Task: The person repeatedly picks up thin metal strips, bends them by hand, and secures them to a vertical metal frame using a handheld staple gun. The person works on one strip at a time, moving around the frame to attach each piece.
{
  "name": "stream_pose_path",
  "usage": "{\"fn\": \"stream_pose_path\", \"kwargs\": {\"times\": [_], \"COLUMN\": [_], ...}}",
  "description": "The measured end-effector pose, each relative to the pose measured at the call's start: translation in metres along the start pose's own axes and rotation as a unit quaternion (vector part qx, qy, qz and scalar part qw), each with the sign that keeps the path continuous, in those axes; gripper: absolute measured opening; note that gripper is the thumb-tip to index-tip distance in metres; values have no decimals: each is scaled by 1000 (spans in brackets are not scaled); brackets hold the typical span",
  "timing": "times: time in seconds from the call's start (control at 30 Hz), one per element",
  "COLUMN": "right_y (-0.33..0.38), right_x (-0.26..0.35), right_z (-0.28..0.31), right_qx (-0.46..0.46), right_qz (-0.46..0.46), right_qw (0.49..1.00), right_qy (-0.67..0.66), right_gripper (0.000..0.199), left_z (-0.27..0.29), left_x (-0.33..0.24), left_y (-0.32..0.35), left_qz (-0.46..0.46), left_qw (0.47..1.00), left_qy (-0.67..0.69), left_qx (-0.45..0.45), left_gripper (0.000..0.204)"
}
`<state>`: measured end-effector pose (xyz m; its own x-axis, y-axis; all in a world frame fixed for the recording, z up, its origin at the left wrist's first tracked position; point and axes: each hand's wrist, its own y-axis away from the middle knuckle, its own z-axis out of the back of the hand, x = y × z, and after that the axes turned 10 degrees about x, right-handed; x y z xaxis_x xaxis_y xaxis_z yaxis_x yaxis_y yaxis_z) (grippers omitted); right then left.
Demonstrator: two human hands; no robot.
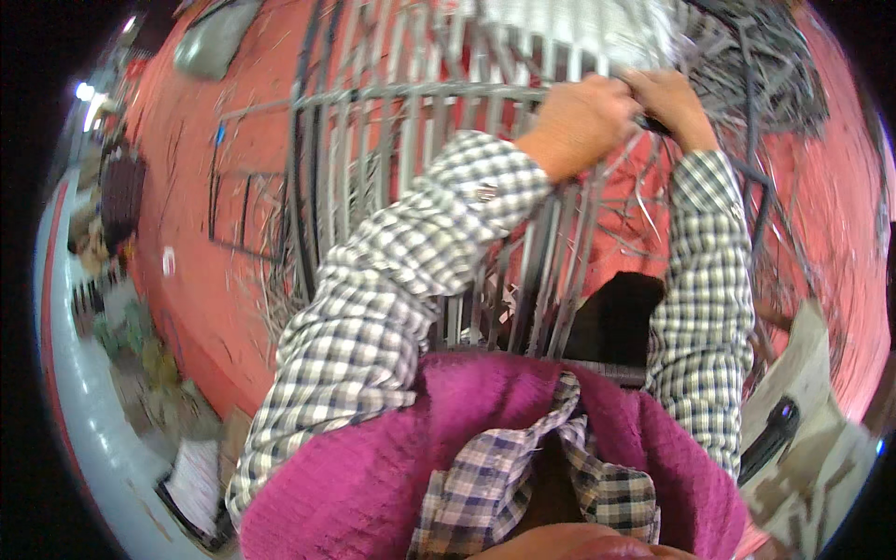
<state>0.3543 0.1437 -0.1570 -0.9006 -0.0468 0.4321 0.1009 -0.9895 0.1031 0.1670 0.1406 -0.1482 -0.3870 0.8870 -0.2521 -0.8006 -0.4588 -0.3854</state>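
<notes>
My left hand [586,117] is closed at the right end of a grey crossbar [420,91]. My right hand [668,105] is closed right beside it, the fingers of both hands meeting. Whatever they grip is mostly hidden; a small dark piece [655,125] shows under the right fingers. Below my arms lie long, narrow grey strips [560,252], side by side and running away from me across a dark metal frame [301,187]. Thin loose strips [644,187] curl down below my hands. Motion blurs the far part of the strips.
A heap of tangled grey strips [784,84] lies at the far right, by a white bundle [579,28]. Left on the red floor [210,308] are a thin black frame [247,210] and a pale sack [213,42]. A beige sheet [803,373] bears a dark tool-like object [777,434].
</notes>
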Motion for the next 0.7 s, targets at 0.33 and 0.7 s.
{"fn": "stream_pose_path", "kwargs": {"times": [0.33,0.7], "right_y": [115,108], "right_x": [63,47], "right_z": [5,-67], "right_qx": [-296,-138], "right_qz": [-140,-76], "right_qw": [870,920], "right_qy": [-369,-359], "right_gripper": [37,30], "left_z": [3,2], "left_x": [-1,0], "left_y": [-11,-36], "left_qz": [15,66], "left_qw": [991,961], "left_qy": [41,89], "left_qx": [127,253], "left_gripper": [23,33]}}
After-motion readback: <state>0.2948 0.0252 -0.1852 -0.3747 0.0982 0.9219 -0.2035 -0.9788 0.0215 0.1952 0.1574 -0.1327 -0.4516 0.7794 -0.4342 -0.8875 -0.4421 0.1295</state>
